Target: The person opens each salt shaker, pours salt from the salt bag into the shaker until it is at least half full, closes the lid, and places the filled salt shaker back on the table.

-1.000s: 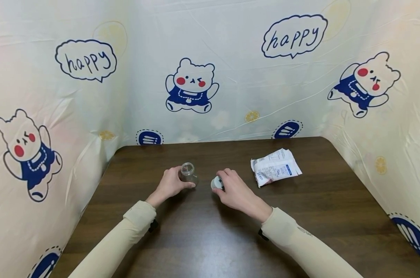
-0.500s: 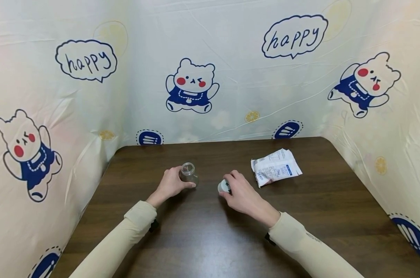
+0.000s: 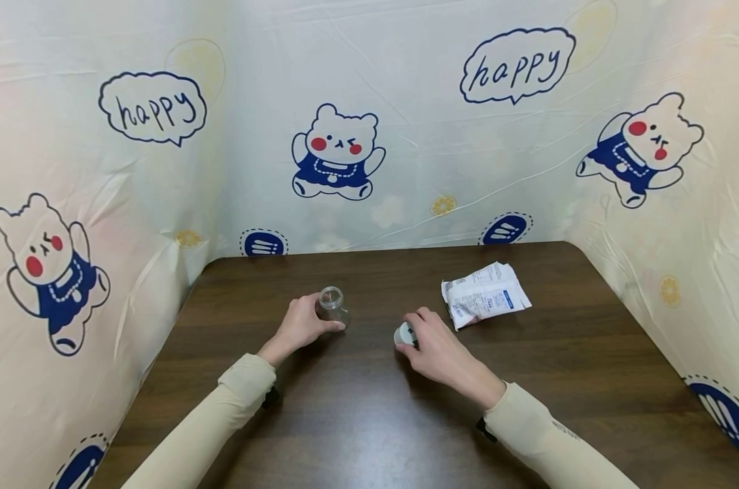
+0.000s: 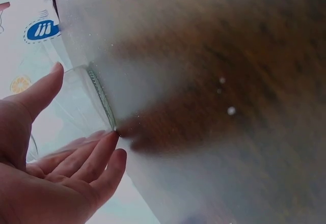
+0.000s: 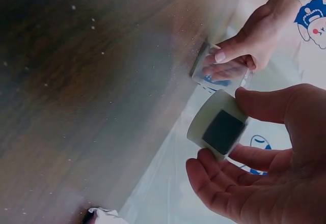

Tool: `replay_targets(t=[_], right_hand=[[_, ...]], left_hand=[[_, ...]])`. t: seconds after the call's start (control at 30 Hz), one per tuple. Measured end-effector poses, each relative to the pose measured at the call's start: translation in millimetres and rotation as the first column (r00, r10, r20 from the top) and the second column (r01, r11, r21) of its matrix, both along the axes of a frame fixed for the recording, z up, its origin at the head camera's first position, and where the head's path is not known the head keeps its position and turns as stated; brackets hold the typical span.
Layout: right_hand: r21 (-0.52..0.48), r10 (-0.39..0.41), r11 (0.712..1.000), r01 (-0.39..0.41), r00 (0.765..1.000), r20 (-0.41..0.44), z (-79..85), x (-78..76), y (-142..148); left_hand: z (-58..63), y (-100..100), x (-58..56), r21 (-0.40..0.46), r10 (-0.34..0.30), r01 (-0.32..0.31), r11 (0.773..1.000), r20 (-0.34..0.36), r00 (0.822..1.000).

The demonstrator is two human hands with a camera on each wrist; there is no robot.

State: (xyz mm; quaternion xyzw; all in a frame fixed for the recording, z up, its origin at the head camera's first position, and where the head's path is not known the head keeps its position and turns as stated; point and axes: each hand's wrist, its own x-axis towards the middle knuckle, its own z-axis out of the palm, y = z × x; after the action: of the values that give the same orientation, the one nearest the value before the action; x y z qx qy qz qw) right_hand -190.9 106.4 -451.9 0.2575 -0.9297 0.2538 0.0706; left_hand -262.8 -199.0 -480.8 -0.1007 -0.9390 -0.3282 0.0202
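Note:
My left hand (image 3: 299,322) holds a clear glass jar (image 3: 334,310) upright on the table, thumb on the near side and fingers behind it. The jar's mouth is uncovered. The left wrist view shows the jar's glass wall (image 4: 81,96) between thumb and fingers, its base against the tabletop. To the right, my right hand (image 3: 438,348) grips a pale green, round, lid-like piece (image 3: 404,334) by its sides. A dark square patch marks that piece (image 5: 202,117) in the right wrist view, where it is held clear of the jar. Whether it touches the table is hard to tell.
A white crinkled packet (image 3: 487,297) with blue print lies beyond my right hand. The dark wooden table (image 3: 357,421) is enclosed at the back and sides by a printed curtain (image 3: 406,136) with cartoon bears.
My right hand has moved right and a little nearer to me, carrying the pale green piece away from the jar. The left hand and jar stay put.

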Motion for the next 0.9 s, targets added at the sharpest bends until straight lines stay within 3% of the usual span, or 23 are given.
replay_targets(t=[0.67, 0.9], right_hand=[[-0.004, -0.030, 1.000, 0.030, 1.000, -0.009, -4.4, 16.8, 17.3], [0.002, -0.048, 0.999, 0.048, 0.998, 0.033, -3.6, 22.0, 21.9]], left_hand=[[-1.4, 0.1, 1.3, 0.009, 0.007, -0.007, 1.000, -0.003, 1.000], [-1.5, 0.2, 1.8, 0.018, 0.000, 0.000, 1.000, -0.013, 1.000]])
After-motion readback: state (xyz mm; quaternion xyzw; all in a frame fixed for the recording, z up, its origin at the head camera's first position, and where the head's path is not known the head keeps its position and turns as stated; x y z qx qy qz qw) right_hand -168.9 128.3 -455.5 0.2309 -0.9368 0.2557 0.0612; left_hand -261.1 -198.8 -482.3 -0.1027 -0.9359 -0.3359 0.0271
